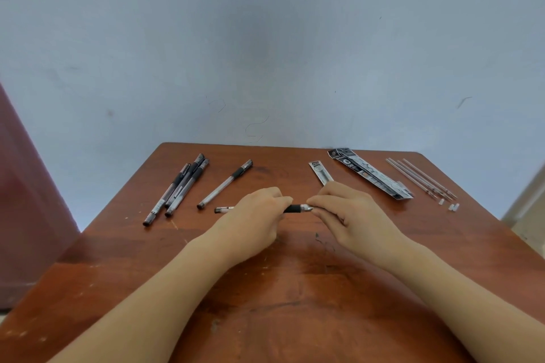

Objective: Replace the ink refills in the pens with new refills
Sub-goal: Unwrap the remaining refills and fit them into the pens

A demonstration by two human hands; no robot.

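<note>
Both hands meet over the middle of the brown wooden surface [283,289], closed around one pen [295,209] held level between them. Left hand [253,215] wraps the clear barrel, fingers curled over it, so that only the barrel's capped tail end pokes out to the left of the knuckles. Right hand [351,212] pinches the silver tip end with thumb and fingertips; the black grip section shows in the gap between the two hands.

Behind the surface rises a pale blue-grey wall [265,53], with a dark red panel [26,200] at the left edge.

On the far right of the surface lies a long black-and-white refill packet [370,173], set diagonally. Just left of it is a smaller, narrow refill sleeve [321,173], its near end hidden behind the right hand. At far left a cluster of pens [180,187] lies together at an angle, touching one another, and a single pen [225,184] rests apart between that cluster and the hands. Near the right edge, several thin loose refills [421,178] lie side by side, and just beside their near ends sit two tiny white caps [448,205].
</note>
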